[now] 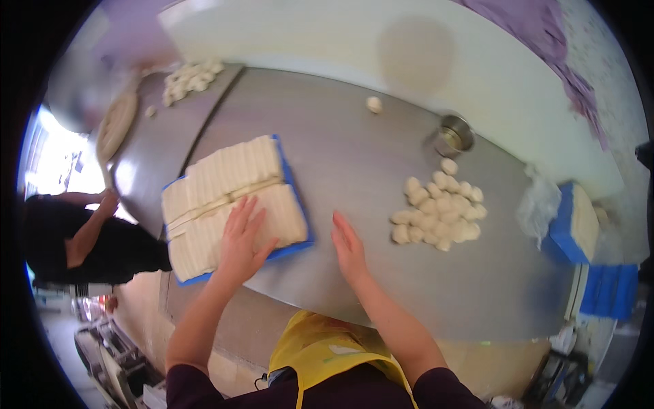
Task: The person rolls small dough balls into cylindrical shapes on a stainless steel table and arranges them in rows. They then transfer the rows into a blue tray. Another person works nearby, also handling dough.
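Observation:
A blue tray (296,249) holds rows of pale dough strips (237,164), packed side by side in two banks with a gap between them. My left hand (243,240) lies over the nearer bank, fingers spread and palm down; whether it presses on the strips or hovers just above, I cannot tell. To the right of the tray, my right hand (350,249) is over the steel table (327,153), fingers extended and nothing in it. Further right sits a cluster of dough balls (439,209), several of them touching.
A metal cup (453,135) stands behind the balls, and a lone dough ball (374,105) lies near the back wall. At right are a clear plastic bag (538,204) and a blue container (567,225). Another person (92,240) stands left, near more dough pieces (190,82).

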### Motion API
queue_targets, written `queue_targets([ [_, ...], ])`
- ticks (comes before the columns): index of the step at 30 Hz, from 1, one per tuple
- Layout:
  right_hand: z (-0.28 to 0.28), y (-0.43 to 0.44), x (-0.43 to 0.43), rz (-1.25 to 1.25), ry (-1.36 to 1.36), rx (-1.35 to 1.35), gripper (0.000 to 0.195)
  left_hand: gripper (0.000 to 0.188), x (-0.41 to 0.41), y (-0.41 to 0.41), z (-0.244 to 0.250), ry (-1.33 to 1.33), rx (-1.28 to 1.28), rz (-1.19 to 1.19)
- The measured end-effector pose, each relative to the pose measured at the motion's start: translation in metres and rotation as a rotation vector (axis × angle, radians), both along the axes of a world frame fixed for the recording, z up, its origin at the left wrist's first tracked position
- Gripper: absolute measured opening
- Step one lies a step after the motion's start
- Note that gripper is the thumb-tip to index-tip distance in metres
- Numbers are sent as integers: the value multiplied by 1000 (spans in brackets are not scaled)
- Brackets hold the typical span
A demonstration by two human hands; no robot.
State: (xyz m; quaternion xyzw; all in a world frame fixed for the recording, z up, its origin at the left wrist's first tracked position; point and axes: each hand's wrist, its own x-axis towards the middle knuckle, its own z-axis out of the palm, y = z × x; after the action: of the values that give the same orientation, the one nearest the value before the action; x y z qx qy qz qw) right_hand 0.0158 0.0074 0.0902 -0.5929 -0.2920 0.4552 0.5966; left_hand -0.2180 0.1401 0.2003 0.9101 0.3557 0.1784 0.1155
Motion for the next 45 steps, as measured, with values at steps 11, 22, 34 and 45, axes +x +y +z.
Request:
queue_targets([
  [11,-40,-127,162,-58,-1298,-122,55,46,309,-87,-206,-245,-392,74],
  [22,-67,-251,202,109,-1109,69,58,34,215,-220,-172,-84,-266,159],
  [34,-68,-351,192,76,-1109,-339,56,24,196,-224,-157,136,-362,-104],
  [45,-96,-276,251,-156,-1368,-710,77,82,268,-123,-187,227,-74,-82],
])
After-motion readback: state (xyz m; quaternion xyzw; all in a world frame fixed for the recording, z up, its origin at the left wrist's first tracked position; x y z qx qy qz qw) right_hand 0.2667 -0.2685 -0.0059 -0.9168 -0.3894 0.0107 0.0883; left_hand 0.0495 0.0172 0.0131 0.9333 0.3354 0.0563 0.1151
